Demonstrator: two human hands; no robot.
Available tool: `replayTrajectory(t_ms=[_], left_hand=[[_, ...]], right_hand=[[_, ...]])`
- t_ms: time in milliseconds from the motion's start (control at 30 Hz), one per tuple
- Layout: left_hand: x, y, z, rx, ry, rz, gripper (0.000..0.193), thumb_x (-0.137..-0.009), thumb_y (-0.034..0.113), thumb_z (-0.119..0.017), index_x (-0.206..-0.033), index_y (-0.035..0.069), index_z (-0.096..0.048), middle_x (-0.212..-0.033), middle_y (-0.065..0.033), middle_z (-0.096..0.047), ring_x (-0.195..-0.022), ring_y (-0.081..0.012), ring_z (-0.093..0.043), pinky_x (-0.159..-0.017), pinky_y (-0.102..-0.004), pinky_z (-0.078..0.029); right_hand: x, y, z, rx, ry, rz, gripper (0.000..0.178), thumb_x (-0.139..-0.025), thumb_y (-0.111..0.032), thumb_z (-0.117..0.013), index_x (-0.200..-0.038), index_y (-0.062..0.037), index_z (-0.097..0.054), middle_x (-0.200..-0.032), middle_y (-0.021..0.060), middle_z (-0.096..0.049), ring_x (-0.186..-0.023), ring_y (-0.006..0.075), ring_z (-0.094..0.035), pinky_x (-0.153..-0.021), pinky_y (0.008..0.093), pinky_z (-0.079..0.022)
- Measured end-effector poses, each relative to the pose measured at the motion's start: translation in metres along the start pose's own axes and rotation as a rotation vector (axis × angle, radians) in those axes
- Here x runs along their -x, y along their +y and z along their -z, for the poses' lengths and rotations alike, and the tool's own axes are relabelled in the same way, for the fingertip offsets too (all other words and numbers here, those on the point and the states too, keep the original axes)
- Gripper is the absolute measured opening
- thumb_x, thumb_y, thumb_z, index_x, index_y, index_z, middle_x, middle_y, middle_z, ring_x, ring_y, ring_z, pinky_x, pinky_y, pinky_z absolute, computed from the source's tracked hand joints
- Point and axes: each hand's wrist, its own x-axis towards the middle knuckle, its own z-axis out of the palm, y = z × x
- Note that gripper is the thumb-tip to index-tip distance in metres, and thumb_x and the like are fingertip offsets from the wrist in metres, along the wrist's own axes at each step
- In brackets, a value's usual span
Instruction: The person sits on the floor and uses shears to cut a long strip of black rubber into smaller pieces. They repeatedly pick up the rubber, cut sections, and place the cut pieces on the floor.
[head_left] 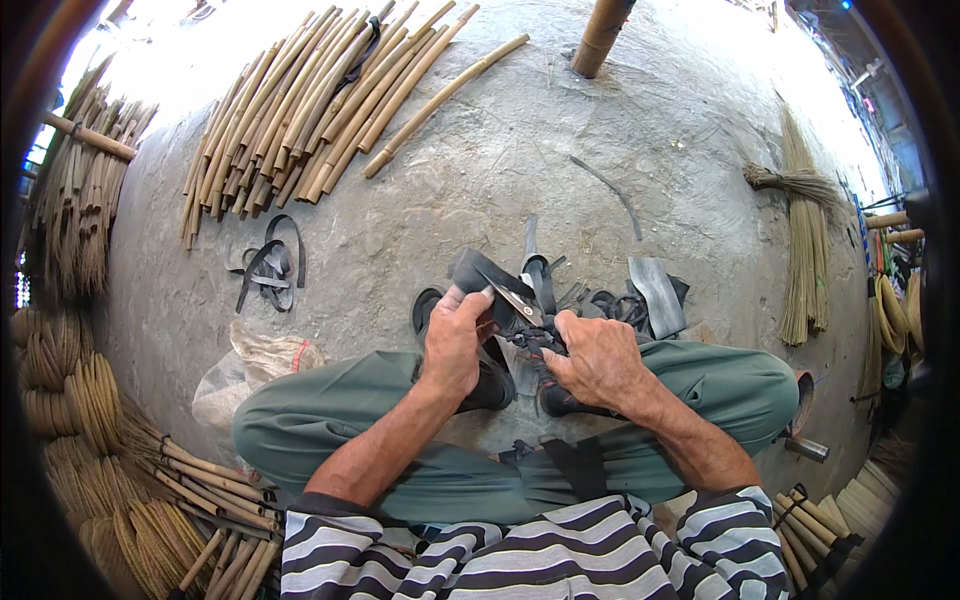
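Your right hand (602, 360) grips scissors (524, 310) at 12 o'clock; your left hand (455, 338) pinches black strip (477, 270) by scissors' tip. Scraps (656, 297) lie at 1 o'clock. Farther, poles (325, 115) at 11 o'clock.

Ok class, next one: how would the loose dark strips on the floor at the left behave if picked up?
The strips would probably flop and dangle, since one bends into a loop. They may come up tangled, as several overlap. They look fairly light, being thin and narrow.
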Motion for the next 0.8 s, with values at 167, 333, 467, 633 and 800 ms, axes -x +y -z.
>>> replayTrajectory(t_ms=[167,333,467,633,800], left_hand=[[-0.01,0.006,0.005,0.125,0.039,0.006,0.014,-0.102,0.011,-0.056,-0.111,0.013,-0.067,-0.104,-0.0006,-0.074,-0.088,-0.0128,-0.071,-0.079,-0.0303,-0.055],[0.005,-0.003,-0.005,0.035,-0.029,-0.047,0.016,-0.098,0.009,-0.06,-0.11,0.01,-0.071,-0.1,0.0023,-0.074,-0.085,-0.007,-0.067,-0.079,-0.027,-0.052],[0.012,-0.005,-0.009,0.051,-0.06,-0.049,0.018,-0.097,0.008,-0.063,-0.113,0.012,-0.071,-0.101,0.0034,-0.074,-0.087,-0.0068,-0.067,-0.078,-0.0262,-0.051],[0.007,-0.002,-0.006,0.092,-0.03,-0.015,0.02,-0.097,0.008,-0.065,-0.115,0.013,-0.07,-0.101,0.0047,-0.074,-0.087,-0.0067,-0.067,-0.077,-0.0247,-0.051],[0.005,-0.001,-0.003,0.052,-0.041,0.01,0.018,-0.097,0.011,-0.066,-0.114,0.013,-0.068,-0.102,0.0043,-0.073,-0.089,-0.0073,-0.068,-0.08,-0.0291,-0.054]], right_hand=[[-0.002,0.003,-0.006,0.008,0.024,0.0,0.042,-0.085,-0.038,-0.079,-0.092,-0.0014,-0.06,-0.076,0.018,-0.069,-0.075,0.0378,-0.072,-0.07,0.0494,-0.054],[-0.003,0.004,-0.008,0.1,0.235,0.109,0.046,-0.079,-0.039,-0.082,-0.098,-0.0039,-0.059,-0.092,0.0163,-0.065,-0.088,0.0339,-0.065,-0.079,0.045,-0.043],[-0.002,0.003,-0.004,0.089,0.166,0.062,0.047,-0.079,-0.04,-0.083,-0.097,-0.0035,-0.059,-0.09,0.0168,-0.067,-0.087,0.0341,-0.066,-0.078,0.0447,-0.044],[0.001,-0.002,-0.001,0.038,0.088,0.029,0.044,-0.083,-0.039,-0.08,-0.092,-0.0013,-0.06,-0.078,0.0182,-0.069,-0.076,0.0371,-0.071,-0.072,0.0473,-0.05],[0.002,-0.004,0.0,-0.021,0.043,0.001,0.04,-0.087,-0.036,-0.077,-0.09,-0.0006,-0.058,-0.073,0.0206,-0.069,-0.072,0.0405,-0.072,-0.066,0.0497,-0.055]])
